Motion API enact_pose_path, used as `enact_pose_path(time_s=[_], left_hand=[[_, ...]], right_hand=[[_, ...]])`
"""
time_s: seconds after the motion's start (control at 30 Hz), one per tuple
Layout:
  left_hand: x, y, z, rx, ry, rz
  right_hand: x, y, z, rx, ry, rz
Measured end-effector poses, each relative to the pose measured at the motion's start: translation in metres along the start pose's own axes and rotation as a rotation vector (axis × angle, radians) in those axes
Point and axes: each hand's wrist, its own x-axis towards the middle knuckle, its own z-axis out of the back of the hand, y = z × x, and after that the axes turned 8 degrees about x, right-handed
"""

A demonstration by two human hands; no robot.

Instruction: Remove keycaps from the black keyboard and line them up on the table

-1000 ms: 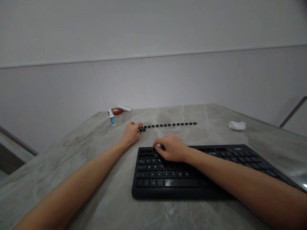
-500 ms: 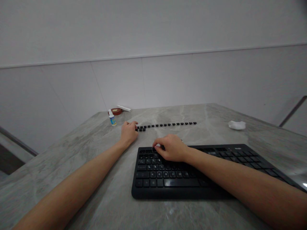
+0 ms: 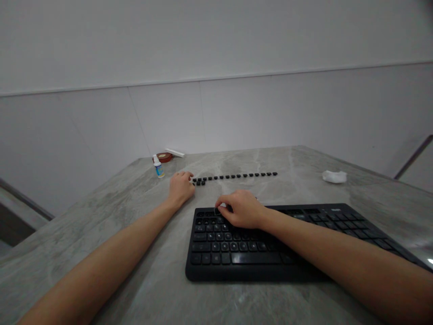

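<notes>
A black keyboard (image 3: 237, 273) lies on the grey marbled table, with many bare key sockets at its left side. Over its top row, my right hand (image 3: 241, 208) is closed in a pinch, with a small dark keycap (image 3: 217, 211) at the fingertips. My left hand (image 3: 181, 186) rests on the table beyond the keyboard's left corner, thumb and forefinger apart. Beside those fingers sits a short second line of black keycaps (image 3: 199, 183). Just behind it runs a long row of keycaps (image 3: 238, 176), stretching to the right.
A small white bottle with a blue label (image 3: 158, 167) stands left of my left hand. Behind it are a reddish-brown round object (image 3: 164, 157) and a white strip (image 3: 175, 153). Crumpled white material (image 3: 334, 176) lies at the right. A pale wall rises behind the table.
My left hand has drawn back slightly to the left from the keycaps, its fingers now a little off the nearest one. My right hand stays in place.
</notes>
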Motion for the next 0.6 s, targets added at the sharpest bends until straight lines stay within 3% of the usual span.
enact_pose_path(time_s=[0.6], left_hand=[[-0.0016,-0.0005,-0.0020,0.058,0.084,0.042]], right_hand=[[0.0004,0.0016,0.0015,0.012,0.000,-0.009]])
